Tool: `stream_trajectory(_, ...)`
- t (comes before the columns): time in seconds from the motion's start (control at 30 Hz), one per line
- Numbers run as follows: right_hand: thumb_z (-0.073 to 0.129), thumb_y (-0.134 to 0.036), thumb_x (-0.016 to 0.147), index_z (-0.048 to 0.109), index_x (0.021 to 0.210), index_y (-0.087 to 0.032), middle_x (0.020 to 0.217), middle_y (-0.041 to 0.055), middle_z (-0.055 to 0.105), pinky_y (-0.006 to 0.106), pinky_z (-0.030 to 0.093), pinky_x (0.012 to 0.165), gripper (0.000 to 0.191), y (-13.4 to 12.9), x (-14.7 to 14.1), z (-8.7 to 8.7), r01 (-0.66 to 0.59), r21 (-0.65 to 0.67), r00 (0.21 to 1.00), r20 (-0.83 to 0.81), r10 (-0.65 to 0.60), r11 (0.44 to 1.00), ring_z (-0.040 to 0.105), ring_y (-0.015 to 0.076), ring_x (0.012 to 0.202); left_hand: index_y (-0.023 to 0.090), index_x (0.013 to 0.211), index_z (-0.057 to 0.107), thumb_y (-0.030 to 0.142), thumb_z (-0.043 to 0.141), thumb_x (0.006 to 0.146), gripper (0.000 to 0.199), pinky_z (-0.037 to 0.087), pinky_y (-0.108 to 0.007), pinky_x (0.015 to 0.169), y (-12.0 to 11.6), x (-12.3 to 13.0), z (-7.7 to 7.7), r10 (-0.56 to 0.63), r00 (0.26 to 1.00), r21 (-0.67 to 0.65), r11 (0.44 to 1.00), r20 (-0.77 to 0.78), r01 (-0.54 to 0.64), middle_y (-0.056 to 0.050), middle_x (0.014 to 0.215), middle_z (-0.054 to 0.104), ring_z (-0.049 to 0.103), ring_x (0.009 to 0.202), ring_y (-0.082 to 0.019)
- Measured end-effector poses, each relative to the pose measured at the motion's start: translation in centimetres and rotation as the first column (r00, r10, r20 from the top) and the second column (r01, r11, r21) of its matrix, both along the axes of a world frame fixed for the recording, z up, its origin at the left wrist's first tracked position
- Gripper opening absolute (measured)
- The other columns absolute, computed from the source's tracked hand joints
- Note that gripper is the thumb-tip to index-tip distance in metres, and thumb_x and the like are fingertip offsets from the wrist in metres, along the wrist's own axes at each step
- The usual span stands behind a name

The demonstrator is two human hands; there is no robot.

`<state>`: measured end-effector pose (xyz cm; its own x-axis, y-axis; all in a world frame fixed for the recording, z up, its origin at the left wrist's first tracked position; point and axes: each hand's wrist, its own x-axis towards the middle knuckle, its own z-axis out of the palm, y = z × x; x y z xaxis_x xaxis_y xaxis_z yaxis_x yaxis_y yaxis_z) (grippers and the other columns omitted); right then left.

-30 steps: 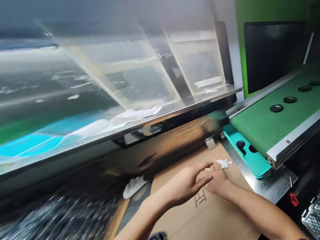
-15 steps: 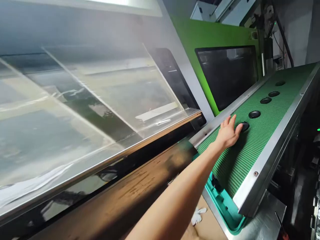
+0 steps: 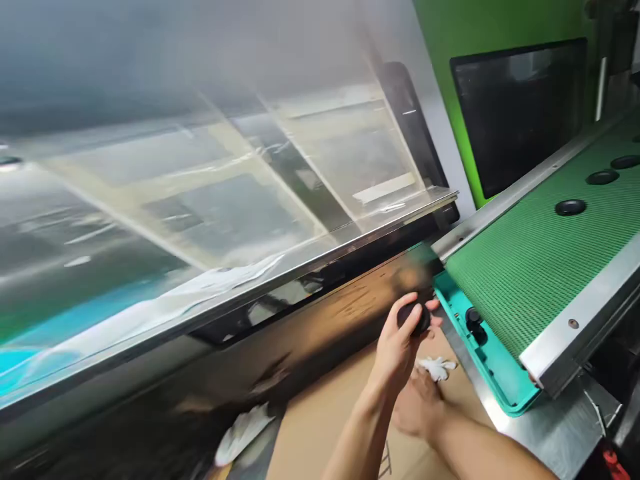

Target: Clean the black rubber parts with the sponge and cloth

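Note:
My left hand point(image 3: 400, 337) is closed around a round black disc-shaped part point(image 3: 420, 321), held up over the cardboard. Its thumb and fingertips show at the disc's edge. Just below and to the right, my right hand point(image 3: 420, 400) is low over the cardboard point(image 3: 310, 427), partly covered by the left wrist, and its fingers cannot be made out. A white glove point(image 3: 437, 369) lies on the cardboard beside it. On the green conveyor belt point(image 3: 520, 260) at the right, several similar black discs point(image 3: 570, 207) lie in a loose line.
A teal tray point(image 3: 517, 403) with small black pieces point(image 3: 475, 323) sits under the belt's near end. Metal side rails point(image 3: 590, 310) edge the conveyor. A large machine with a clear slanted cover point(image 3: 300, 200) fills the left. Another whitish glove-like piece point(image 3: 245, 433) lies at the lower left.
My left hand has taken the nearest disc off the belt and drawn it back over the cardboard. My right hand has come into clear view. The camera view has turned left.

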<state>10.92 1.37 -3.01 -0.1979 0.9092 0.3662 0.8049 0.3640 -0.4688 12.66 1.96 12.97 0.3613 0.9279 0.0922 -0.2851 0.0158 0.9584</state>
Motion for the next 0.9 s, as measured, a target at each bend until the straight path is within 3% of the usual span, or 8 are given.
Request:
stream_trajectory(0.13,0.058,-0.034,0.087,0.069,0.112,-0.017,0.117,0.0161,0.064,0.052,0.041,0.101,0.032,-2.0,1.4,1.0,0.009,-0.077,0.999,0.036,-0.006,0.997,0.053,0.0337,0.115,0.022,0.118,0.056,0.054,0.065,0.089,0.044,0.043,-0.020,0.046,-2.0,-11.4,-8.0,0.318,0.942,-0.267,0.922,0.108,-0.280,-0.008,0.096,0.074,0.063,0.057,-0.013)
stream_trajectory(0.23,0.058,-0.027,0.085,0.068,0.115,-0.017,0.117,0.0163,0.062,0.051,0.041,0.101,0.033,-2.2,2.0,1.2,0.017,-0.058,0.997,0.079,-0.012,0.998,0.052,0.0332,0.115,0.018,0.111,0.060,0.057,0.048,0.098,0.044,0.043,-0.021,0.045,-2.7,-15.1,-12.5,0.384,0.903,-0.401,0.871,0.193,-0.285,-0.010,0.090,0.072,0.061,0.056,-0.013)
stream_trajectory(0.3,0.056,-0.022,0.087,0.064,0.123,-0.016,0.119,0.0156,0.063,0.047,0.043,0.101,0.038,-1.8,1.8,1.1,0.081,-0.006,0.996,-0.024,-0.081,0.997,0.053,0.0306,0.114,0.015,0.108,0.062,0.049,0.046,0.100,0.038,0.048,-0.024,0.050,-2.5,-15.9,-14.1,0.385,0.882,-0.440,0.865,0.273,-0.241,-0.013,0.094,0.072,0.065,0.062,-0.015)
stream_trajectory(0.37,0.056,-0.025,0.090,0.060,0.129,-0.017,0.122,0.0140,0.063,0.043,0.044,0.102,0.040,-1.6,1.2,0.9,0.144,0.047,0.970,-0.205,-0.131,0.988,0.055,0.0277,0.115,0.015,0.108,0.065,0.037,0.048,0.100,0.029,0.055,-0.028,0.061,-2.1,-15.9,-14.7,0.379,0.860,-0.469,0.862,0.342,-0.194,-0.013,0.101,0.073,0.069,0.074,-0.018)
stream_trajectory(0.47,0.060,-0.032,0.092,0.063,0.125,-0.020,0.121,0.0112,0.065,0.040,0.046,0.102,0.036,-2.2,-0.6,0.5,0.129,0.078,0.925,-0.369,-0.092,0.989,0.058,0.0254,0.114,0.013,0.103,0.068,0.022,0.044,0.098,0.026,0.058,-0.033,0.083,-1.8,-15.5,-14.9,0.360,0.832,-0.510,0.853,0.423,-0.109,-0.012,0.103,0.074,0.070,0.093,-0.020)
stream_trajectory(0.67,0.051,-0.030,0.097,0.069,0.121,-0.018,0.134,0.0158,0.058,0.045,0.044,0.104,0.032,-4.2,-3.8,0.3,-0.030,0.118,0.991,-0.124,0.045,0.993,0.050,0.0293,0.119,0.011,0.106,0.069,0.040,0.040,0.101,0.042,0.048,-0.045,0.108,-1.9,-15.6,-15.2,0.277,0.819,-0.533,0.845,0.502,0.042,-0.016,0.118,0.071,0.064,0.118,-0.028)
stream_trajectory(0.8,0.042,-0.027,0.100,0.068,0.124,-0.017,0.129,0.0171,0.060,0.049,0.044,0.101,0.037,-3.5,-3.6,0.8,0.066,0.097,0.996,-0.058,-0.061,0.993,0.050,0.0300,0.115,0.012,0.103,0.069,0.033,0.037,0.103,0.038,0.047,-0.039,0.110,-1.9,-15.6,-14.9,0.312,0.807,-0.567,0.823,0.501,0.033,-0.014,0.118,0.072,0.065,0.119,-0.024)
stream_trajectory(0.9,0.040,-0.028,0.101,0.066,0.128,-0.017,0.134,0.0166,0.058,0.048,0.044,0.102,0.039,-3.3,-3.4,1.1,-0.030,0.139,1.000,0.001,0.030,0.990,0.050,0.0296,0.117,0.013,0.103,0.070,0.031,0.040,0.103,0.036,0.049,-0.040,0.110,-1.8,-15.5,-14.6,0.302,0.804,-0.567,0.822,0.512,0.052,-0.013,0.115,0.073,0.066,0.117,-0.024)
